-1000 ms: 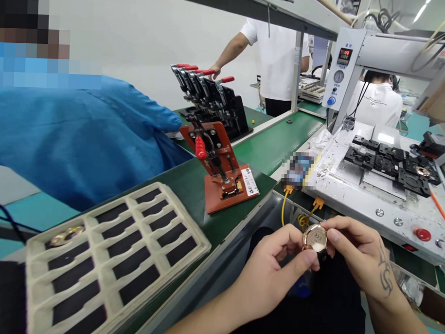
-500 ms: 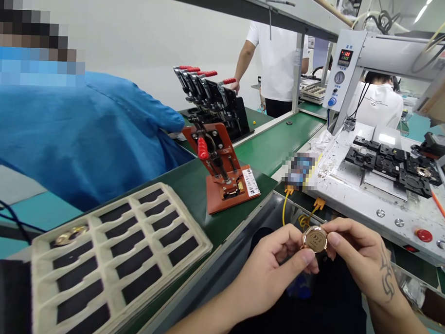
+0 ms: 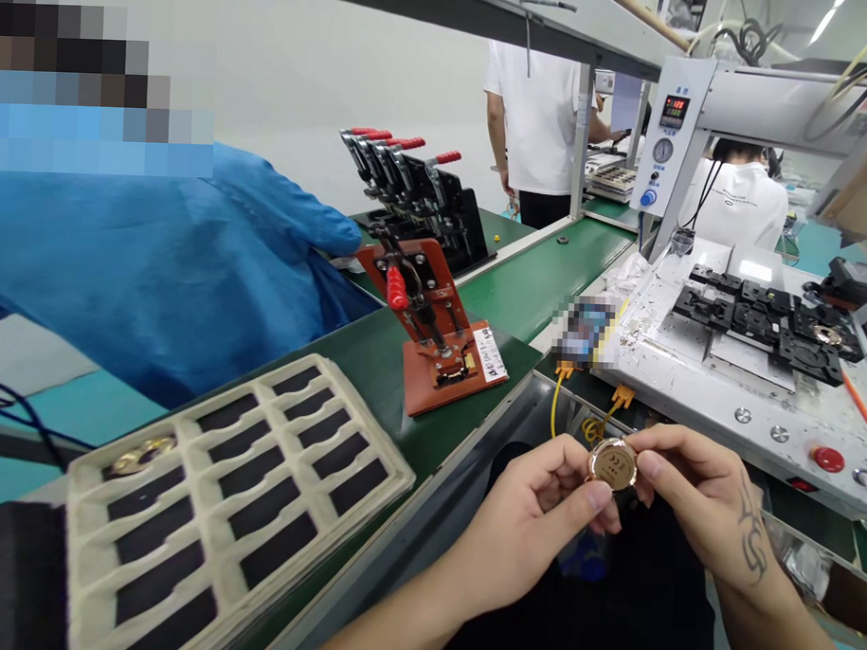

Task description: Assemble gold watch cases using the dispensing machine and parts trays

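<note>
A round gold watch case [image 3: 614, 464] is held between both hands above my lap, its engraved back facing up. My left hand [image 3: 551, 514] pinches its left and lower edge, thumb lying on the rim. On the opposite edge, my right hand [image 3: 694, 495] grips with thumb and forefinger. The fingertips beneath the case are partly hidden. To the left lies a beige compartment tray [image 3: 199, 483] with dark slot bottoms; one gold watch part [image 3: 143, 455] rests in its far left slot.
An orange-red toggle clamp fixture [image 3: 439, 363] stands on the green bench, with several black clamps [image 3: 424, 197] behind it. At right is a white press machine [image 3: 694, 372] carrying black jigs [image 3: 761, 322]. A person in blue [image 3: 158, 258] sits at left; another in white [image 3: 536, 120] stands behind.
The watch case tilts slightly between my fingers; both hands stay in place. In the background, the standing person's arm has dropped away from the black clamps.
</note>
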`<action>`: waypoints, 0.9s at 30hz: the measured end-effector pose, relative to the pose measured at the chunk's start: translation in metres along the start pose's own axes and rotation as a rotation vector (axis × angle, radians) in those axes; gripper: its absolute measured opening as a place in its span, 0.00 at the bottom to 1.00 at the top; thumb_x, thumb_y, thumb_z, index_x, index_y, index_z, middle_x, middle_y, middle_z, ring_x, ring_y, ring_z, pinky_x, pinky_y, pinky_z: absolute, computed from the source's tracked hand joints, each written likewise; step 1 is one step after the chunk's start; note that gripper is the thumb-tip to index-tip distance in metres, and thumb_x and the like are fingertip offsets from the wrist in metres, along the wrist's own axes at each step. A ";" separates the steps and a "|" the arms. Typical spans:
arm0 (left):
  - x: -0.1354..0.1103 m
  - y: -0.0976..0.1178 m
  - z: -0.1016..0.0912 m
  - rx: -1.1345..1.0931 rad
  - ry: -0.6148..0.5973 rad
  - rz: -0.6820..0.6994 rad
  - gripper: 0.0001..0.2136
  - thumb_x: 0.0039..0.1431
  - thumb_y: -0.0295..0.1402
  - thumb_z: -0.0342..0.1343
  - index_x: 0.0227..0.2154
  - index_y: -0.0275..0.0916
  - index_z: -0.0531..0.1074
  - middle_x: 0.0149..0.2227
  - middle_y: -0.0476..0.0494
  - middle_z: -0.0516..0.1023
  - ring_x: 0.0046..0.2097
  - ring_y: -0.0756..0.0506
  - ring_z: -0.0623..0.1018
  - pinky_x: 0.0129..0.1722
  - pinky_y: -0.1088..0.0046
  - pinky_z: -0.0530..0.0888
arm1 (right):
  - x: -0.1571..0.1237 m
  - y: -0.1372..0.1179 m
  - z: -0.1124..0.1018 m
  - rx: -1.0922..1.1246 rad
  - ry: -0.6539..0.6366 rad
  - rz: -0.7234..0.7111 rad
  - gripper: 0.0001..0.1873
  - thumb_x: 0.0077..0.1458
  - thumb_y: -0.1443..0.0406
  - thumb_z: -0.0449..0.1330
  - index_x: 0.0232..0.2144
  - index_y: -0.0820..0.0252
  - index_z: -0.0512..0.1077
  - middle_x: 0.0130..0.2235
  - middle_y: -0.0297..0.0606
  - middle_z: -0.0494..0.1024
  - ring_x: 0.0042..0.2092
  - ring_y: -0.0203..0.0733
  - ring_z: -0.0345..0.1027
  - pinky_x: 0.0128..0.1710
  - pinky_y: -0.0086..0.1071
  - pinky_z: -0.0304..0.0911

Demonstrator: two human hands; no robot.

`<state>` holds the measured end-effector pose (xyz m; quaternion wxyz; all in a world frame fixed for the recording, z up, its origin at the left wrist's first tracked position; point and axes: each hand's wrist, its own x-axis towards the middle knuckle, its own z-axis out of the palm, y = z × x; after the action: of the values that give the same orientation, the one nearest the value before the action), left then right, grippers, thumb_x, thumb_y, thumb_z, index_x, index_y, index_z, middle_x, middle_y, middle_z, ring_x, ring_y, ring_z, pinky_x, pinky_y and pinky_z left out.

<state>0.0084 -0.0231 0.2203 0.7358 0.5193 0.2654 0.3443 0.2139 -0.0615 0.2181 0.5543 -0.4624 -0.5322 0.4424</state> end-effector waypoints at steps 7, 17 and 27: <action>0.001 0.000 0.001 -0.013 0.007 -0.013 0.18 0.66 0.48 0.68 0.36 0.37 0.74 0.33 0.45 0.82 0.36 0.47 0.82 0.41 0.70 0.79 | 0.000 0.002 -0.002 -0.023 0.012 0.014 0.07 0.67 0.58 0.70 0.44 0.52 0.86 0.36 0.37 0.86 0.30 0.37 0.77 0.31 0.29 0.76; 0.001 0.000 0.001 -0.007 -0.002 0.000 0.17 0.66 0.47 0.68 0.36 0.37 0.75 0.33 0.44 0.83 0.35 0.47 0.82 0.41 0.69 0.79 | 0.000 -0.001 -0.001 -0.043 0.003 0.011 0.07 0.67 0.58 0.70 0.44 0.51 0.86 0.36 0.37 0.87 0.30 0.37 0.77 0.31 0.28 0.76; 0.003 0.001 0.001 -0.006 -0.002 -0.006 0.18 0.66 0.48 0.68 0.35 0.37 0.74 0.32 0.45 0.83 0.35 0.47 0.82 0.40 0.70 0.79 | 0.002 -0.003 -0.001 -0.029 -0.003 -0.001 0.06 0.67 0.59 0.69 0.43 0.50 0.86 0.35 0.35 0.86 0.29 0.36 0.77 0.31 0.27 0.76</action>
<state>0.0107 -0.0214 0.2213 0.7386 0.5166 0.2650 0.3425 0.2152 -0.0598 0.2215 0.5468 -0.4697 -0.5396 0.4350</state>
